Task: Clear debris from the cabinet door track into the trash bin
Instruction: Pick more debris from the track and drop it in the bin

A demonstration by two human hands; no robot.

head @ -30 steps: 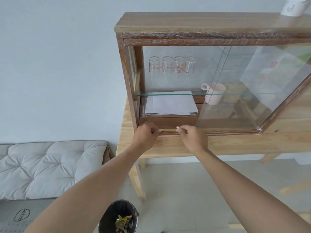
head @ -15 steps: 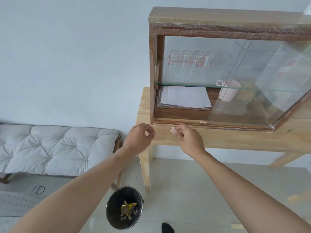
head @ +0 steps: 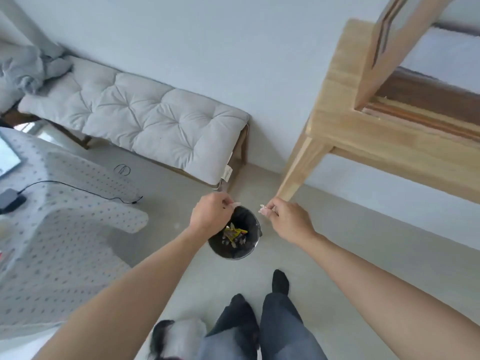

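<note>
Head view: left hand and right hand, each pinching debris, have moved from cabinet track to over trash bin; drop pending.

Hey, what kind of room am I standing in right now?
Probably a home living room or bedroom: a grey tufted bench cushion against the wall, a light wooden table, and a small black trash bin on the floor.

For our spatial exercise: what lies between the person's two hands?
In the head view, the trash bin's far rim shows between the left hand and right hand, lower down on the floor.
</note>
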